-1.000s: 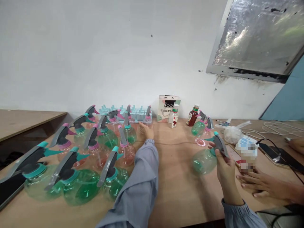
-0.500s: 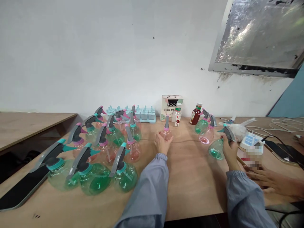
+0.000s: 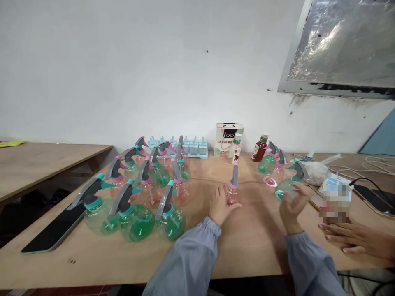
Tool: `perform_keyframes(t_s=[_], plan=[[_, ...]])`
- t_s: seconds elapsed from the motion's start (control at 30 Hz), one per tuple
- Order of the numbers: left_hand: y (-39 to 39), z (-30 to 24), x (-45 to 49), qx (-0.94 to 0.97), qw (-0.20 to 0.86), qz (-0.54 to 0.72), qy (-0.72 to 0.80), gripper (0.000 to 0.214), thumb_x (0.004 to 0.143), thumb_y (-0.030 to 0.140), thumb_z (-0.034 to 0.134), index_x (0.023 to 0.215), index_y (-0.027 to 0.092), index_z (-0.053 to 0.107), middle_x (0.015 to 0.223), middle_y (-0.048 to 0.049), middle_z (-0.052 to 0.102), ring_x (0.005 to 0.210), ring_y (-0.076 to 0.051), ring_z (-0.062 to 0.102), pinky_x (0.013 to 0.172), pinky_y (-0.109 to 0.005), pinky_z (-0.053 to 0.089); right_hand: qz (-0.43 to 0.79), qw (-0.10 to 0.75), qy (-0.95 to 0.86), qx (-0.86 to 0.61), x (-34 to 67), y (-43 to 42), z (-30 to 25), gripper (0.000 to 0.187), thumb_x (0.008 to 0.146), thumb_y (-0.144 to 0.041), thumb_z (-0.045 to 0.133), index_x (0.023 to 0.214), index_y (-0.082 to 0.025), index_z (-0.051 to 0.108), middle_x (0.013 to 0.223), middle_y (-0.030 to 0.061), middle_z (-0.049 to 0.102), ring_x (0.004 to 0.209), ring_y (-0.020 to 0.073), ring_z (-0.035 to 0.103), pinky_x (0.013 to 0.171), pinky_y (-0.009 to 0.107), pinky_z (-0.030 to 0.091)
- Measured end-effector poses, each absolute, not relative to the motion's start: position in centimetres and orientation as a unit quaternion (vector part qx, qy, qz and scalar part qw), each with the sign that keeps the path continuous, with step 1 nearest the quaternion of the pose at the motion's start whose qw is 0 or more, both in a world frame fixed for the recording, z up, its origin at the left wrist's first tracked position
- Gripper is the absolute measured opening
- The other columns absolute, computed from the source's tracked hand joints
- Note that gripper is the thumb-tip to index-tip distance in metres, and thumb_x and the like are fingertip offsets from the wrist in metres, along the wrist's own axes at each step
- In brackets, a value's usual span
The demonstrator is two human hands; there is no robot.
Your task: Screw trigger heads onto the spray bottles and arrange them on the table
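Observation:
My left hand (image 3: 221, 206) curls round the near left side of a pink spray bottle (image 3: 232, 194) with a grey trigger head, in the middle of the table. Its thumb stretches across the bottle's front. My right hand (image 3: 292, 209) is open and empty, fingers apart, just in front of a green spray bottle (image 3: 283, 188) with a teal nozzle. Behind that stand another pink spray bottle (image 3: 274, 173) and another green one (image 3: 266, 163). On the left, several green and pink spray bottles (image 3: 137, 222) stand grouped in rows.
Along the wall are a light blue popsicle mould (image 3: 197, 149), a paper bag (image 3: 222, 142), a white-labelled bottle (image 3: 236, 150) and a red sauce bottle (image 3: 259, 149). A dark phone (image 3: 52, 234) lies left. Another person's hand (image 3: 358, 237) rests at right, near cables (image 3: 370, 166).
My right hand has let go of the green spray bottle and drawn back toward me. My left hand has brought the pink spray bottle nearer and slightly right. The view has shifted left.

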State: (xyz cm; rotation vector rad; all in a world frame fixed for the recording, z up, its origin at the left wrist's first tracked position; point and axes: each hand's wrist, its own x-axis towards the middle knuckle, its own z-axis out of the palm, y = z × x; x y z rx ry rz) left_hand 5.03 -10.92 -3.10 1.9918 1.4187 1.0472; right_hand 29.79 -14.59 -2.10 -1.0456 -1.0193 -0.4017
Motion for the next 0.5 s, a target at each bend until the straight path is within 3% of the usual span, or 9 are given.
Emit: perform_keyframes(t_s=[0.03, 0.1, 0.17, 0.23, 0.37, 0.5], plan=[[-11.5, -3.1, 4.7, 0.736, 0.233, 0.368, 0.518, 0.083, 0.066, 0.047, 0.087, 0.133, 0.021, 0.047, 0.131, -0.0142, 0.058, 0.128, -0.034, 0.057, 0.103, -0.045, 0.048, -0.096, 0.691, -0.535, -0.477, 27.5, -14.9, -2.3, 0.041, 0.084, -0.053, 0.066, 0.115, -0.025, 0.06, 0.12, 0.0107, 0.061, 0.121, 0.0338, 0.056, 0.109, 0.06, 0.041], [-12.7, -3.3, 4.0, 0.749, 0.215, 0.345, 0.523, 0.078, 0.073, 0.05, 0.082, 0.135, 0.02, 0.047, 0.131, -0.0154, 0.058, 0.127, -0.035, 0.057, 0.101, -0.046, 0.05, 0.056, 0.632, -0.611, -0.474, 22.8, -15.1, -2.6, 0.056, 0.079, -0.048, 0.075, 0.126, -0.025, 0.056, 0.132, 0.0119, 0.058, 0.126, 0.033, 0.055, 0.109, 0.058, 0.042], [-13.8, -3.8, 3.3, 0.76, 0.184, 0.331, 0.528, 0.072, 0.08, 0.049, 0.075, 0.139, 0.019, 0.046, 0.133, -0.0174, 0.058, 0.128, -0.035, 0.058, 0.1, -0.046, 0.051, 0.163, 0.62, -0.615, -0.46, 18.6, -14.9, -2.7, 0.071, 0.074, -0.045, 0.081, 0.135, -0.026, 0.05, 0.14, 0.0127, 0.054, 0.132, 0.0315, 0.051, 0.11, 0.055, 0.043], [-14.7, -4.5, 2.5, 0.769, 0.149, 0.326, 0.529, 0.07, 0.084, 0.047, 0.07, 0.142, 0.018, 0.045, 0.137, -0.0191, 0.057, 0.129, -0.035, 0.057, 0.1, -0.047, 0.051, 0.249, 0.621, -0.6, -0.44, 15.5, -14.7, -2.5, 0.071, 0.076, -0.045, 0.08, 0.137, -0.027, 0.048, 0.136, 0.011, 0.058, 0.126, 0.0275, 0.056, 0.107, 0.05, 0.046], [-16.6, -5.4, 0.8, 0.78, 0.119, 0.322, 0.523, 0.078, 0.086, 0.051, 0.067, 0.15, 0.016, 0.04, 0.144, -0.0211, 0.056, 0.131, -0.036, 0.057, 0.102, -0.049, 0.051, 0.294, 0.628, -0.583, -0.423, 13.2, -14.5, -1.7, 0.058, 0.078, -0.045, 0.076, 0.13, -0.029, 0.055, 0.119, 0.0064, 0.066, 0.108, 0.0221, 0.062, 0.101, 0.042, 0.051], [-19.7, -4.4, -2.4, 0.786, 0.004, 0.438, 0.436, 0.066, 0.093, 0.04, 0.062, 0.153, 0.027, 0.039, 0.137, -0.0127, 0.063, 0.121, -0.029, 0.064, 0.098, -0.042, 0.054, 0.323, 0.619, -0.575, -0.426, 13.8, -14.4, -1.5, 0.057, 0.072, -0.042, 0.081, 0.124, -0.029, 0.061, 0.092, -0.0002, 0.067, 0.077, 0.0168, 0.062, 0.076, 0.034, 0.057]])
